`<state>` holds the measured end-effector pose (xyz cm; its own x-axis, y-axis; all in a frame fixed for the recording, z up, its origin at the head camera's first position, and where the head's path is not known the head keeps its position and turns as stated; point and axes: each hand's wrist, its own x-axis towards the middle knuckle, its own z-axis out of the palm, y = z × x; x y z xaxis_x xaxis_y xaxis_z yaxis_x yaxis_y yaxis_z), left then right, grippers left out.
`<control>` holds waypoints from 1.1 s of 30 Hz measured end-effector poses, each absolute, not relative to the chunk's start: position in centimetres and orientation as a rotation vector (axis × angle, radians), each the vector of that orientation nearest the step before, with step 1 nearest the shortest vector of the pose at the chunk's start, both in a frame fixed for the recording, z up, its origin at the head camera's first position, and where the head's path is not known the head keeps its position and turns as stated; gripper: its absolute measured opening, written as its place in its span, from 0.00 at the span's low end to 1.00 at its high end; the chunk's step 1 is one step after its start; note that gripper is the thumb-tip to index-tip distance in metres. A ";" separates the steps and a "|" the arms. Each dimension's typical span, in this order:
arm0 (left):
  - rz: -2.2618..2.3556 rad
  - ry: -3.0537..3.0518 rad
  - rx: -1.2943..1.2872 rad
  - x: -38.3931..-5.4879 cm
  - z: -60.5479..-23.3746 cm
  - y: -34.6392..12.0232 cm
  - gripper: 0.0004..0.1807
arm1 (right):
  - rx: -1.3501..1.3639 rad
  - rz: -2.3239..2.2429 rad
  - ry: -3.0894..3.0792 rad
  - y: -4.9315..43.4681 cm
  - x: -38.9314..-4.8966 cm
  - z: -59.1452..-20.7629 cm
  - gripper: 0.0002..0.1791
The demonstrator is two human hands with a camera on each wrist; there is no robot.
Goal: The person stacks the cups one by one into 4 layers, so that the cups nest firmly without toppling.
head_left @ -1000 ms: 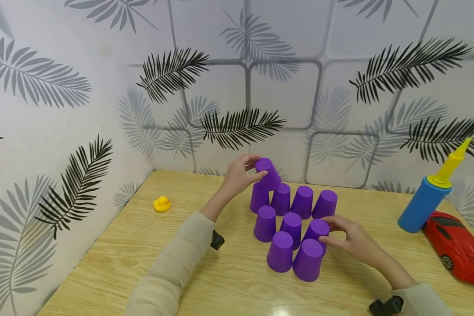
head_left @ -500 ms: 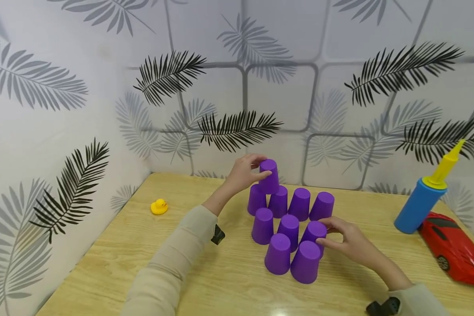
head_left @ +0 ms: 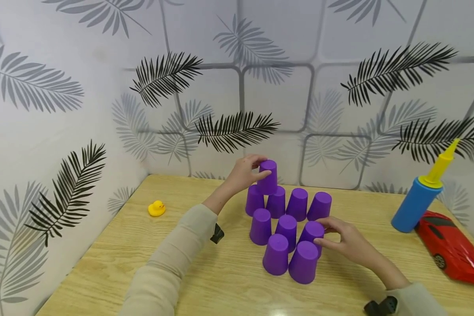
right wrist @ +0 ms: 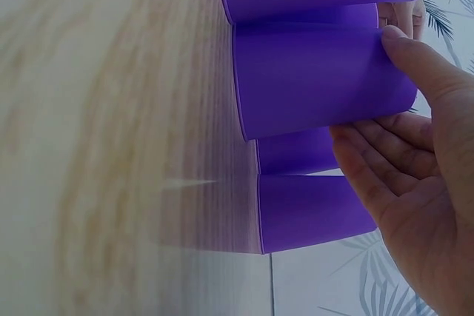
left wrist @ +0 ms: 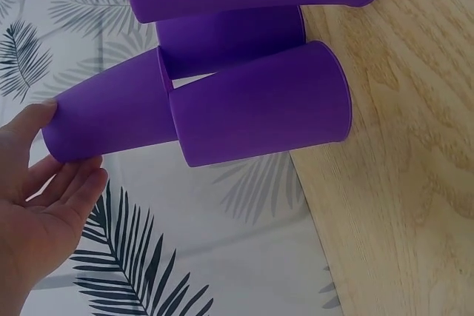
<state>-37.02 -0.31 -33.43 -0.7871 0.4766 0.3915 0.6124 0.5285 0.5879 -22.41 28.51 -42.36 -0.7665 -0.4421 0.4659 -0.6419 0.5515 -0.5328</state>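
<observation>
Upside-down purple cups stand in rows on the wooden table. My left hand (head_left: 245, 173) holds an upside-down purple cup (head_left: 268, 177) near its base, between thumb and fingers. In the left wrist view, that cup's (left wrist: 111, 112) rim meets the base of a standing cup (left wrist: 266, 101). It sits above the two leftmost back-row cups, one of them (head_left: 254, 201) at the end. My right hand (head_left: 347, 239) grips the right cup (right wrist: 318, 79) of the middle row, thumb on one side and fingers on the other. Two front cups, including the left one (head_left: 276, 254), stand nearest me.
A yellow rubber duck (head_left: 156, 208) sits on the left of the table (head_left: 229, 281). At right are a blue balloon pump (head_left: 416, 204) with a yellow nozzle and a red toy car (head_left: 454, 250). A patterned wall (head_left: 276, 96) closes off the back.
My left hand has brought its tilted cup upright and slightly rightward over the two leftmost back cups. My right hand keeps its grip on the middle-row cup. The head view has shifted slightly.
</observation>
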 end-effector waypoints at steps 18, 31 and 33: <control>-1.388 -2.366 -0.751 -35.4 -36.0 -4.2 0.25 | 0.735 0.917 -2.496 30.5 -21.7 -42.1 0.20; -1.506 -2.376 -0.904 -32.1 -39.1 -6.2 0.24 | 0.569 1.074 -2.161 32.2 -22.0 -41.6 0.25; -1.522 -2.408 -0.949 -31.6 -39.4 -6.2 0.25 | 0.526 1.140 -2.131 32.1 -22.0 -41.5 0.24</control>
